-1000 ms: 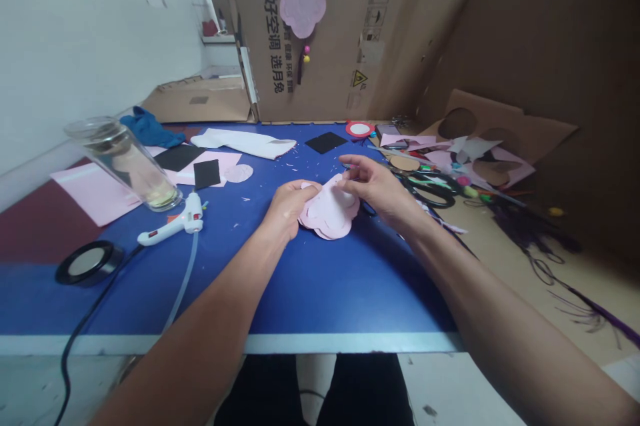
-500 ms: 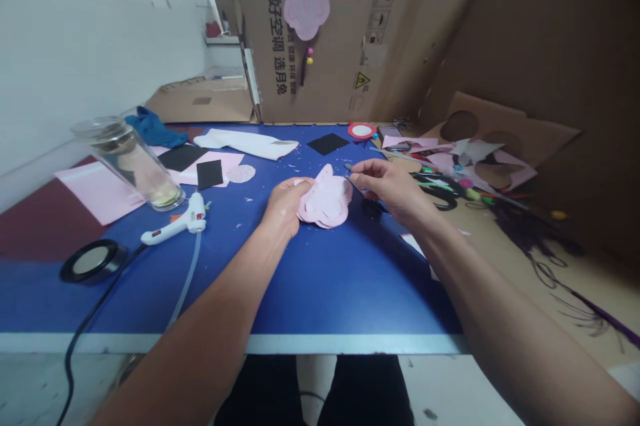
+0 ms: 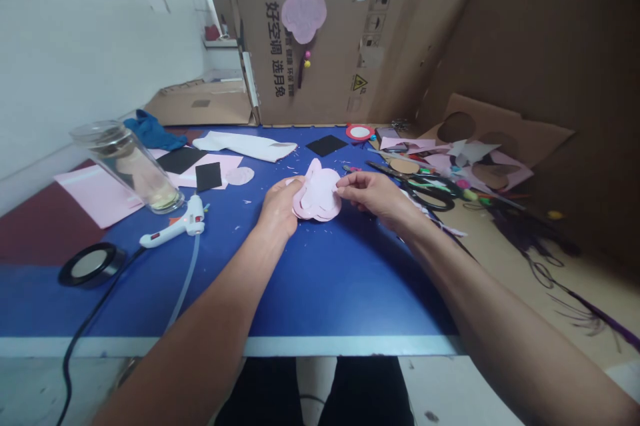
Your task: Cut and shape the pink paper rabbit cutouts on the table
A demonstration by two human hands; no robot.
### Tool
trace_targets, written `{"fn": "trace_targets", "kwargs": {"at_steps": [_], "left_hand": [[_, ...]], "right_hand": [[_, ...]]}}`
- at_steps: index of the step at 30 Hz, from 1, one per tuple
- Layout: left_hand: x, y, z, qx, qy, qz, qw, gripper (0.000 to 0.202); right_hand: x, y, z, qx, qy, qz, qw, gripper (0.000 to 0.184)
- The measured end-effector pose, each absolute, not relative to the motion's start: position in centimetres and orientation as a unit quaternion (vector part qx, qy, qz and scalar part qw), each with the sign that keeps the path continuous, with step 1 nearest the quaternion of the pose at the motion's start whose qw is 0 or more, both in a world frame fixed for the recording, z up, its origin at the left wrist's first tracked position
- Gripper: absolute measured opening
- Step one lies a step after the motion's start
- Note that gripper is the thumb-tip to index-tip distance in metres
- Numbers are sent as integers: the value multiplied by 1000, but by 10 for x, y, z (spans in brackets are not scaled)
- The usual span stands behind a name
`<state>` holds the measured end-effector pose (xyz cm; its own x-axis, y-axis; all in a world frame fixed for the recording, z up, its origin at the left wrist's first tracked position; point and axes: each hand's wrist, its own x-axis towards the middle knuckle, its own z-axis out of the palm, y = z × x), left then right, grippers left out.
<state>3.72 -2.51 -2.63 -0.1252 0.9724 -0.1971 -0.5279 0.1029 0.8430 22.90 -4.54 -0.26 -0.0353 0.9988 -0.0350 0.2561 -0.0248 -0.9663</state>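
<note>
My left hand (image 3: 281, 206) is closed on the left side of a pink layered cutout (image 3: 317, 196), thumb on top. The cutout has a scalloped outline and a pointed tip like an ear. It is held above the blue tabletop (image 3: 320, 279). At its right edge, my right hand (image 3: 367, 189) pinches a layer between thumb and fingertips. Black-handled scissors (image 3: 433, 193) lie just beyond my right hand, partly hidden by it. A similar pink cutout (image 3: 304, 11) hangs on the cardboard at the back.
On the left are a white glue gun (image 3: 175, 225) with its cord, a tape roll (image 3: 93, 265), a leaning glass (image 3: 145, 169) and pink sheets (image 3: 97, 193). Pink scraps (image 3: 480, 163) and dark strings lie on the right. Cardboard walls (image 3: 335, 73) stand behind.
My left hand and the cutout have shifted slightly left. My right hand has moved left to the cutout's edge. The small grey item at its fingertips is no longer seen there.
</note>
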Motion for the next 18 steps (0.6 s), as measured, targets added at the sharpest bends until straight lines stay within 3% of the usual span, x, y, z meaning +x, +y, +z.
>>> {"fn": "trace_targets", "kwargs": {"at_steps": [6, 18], "left_hand": [[39, -28, -23, 261, 409, 611, 626, 8], [40, -27, -30, 304, 418, 604, 607, 23]], "right_hand": [[230, -44, -4, -553, -536, 470, 430, 33], [229, -45, -10, -521, -574, 491, 398, 35]]}}
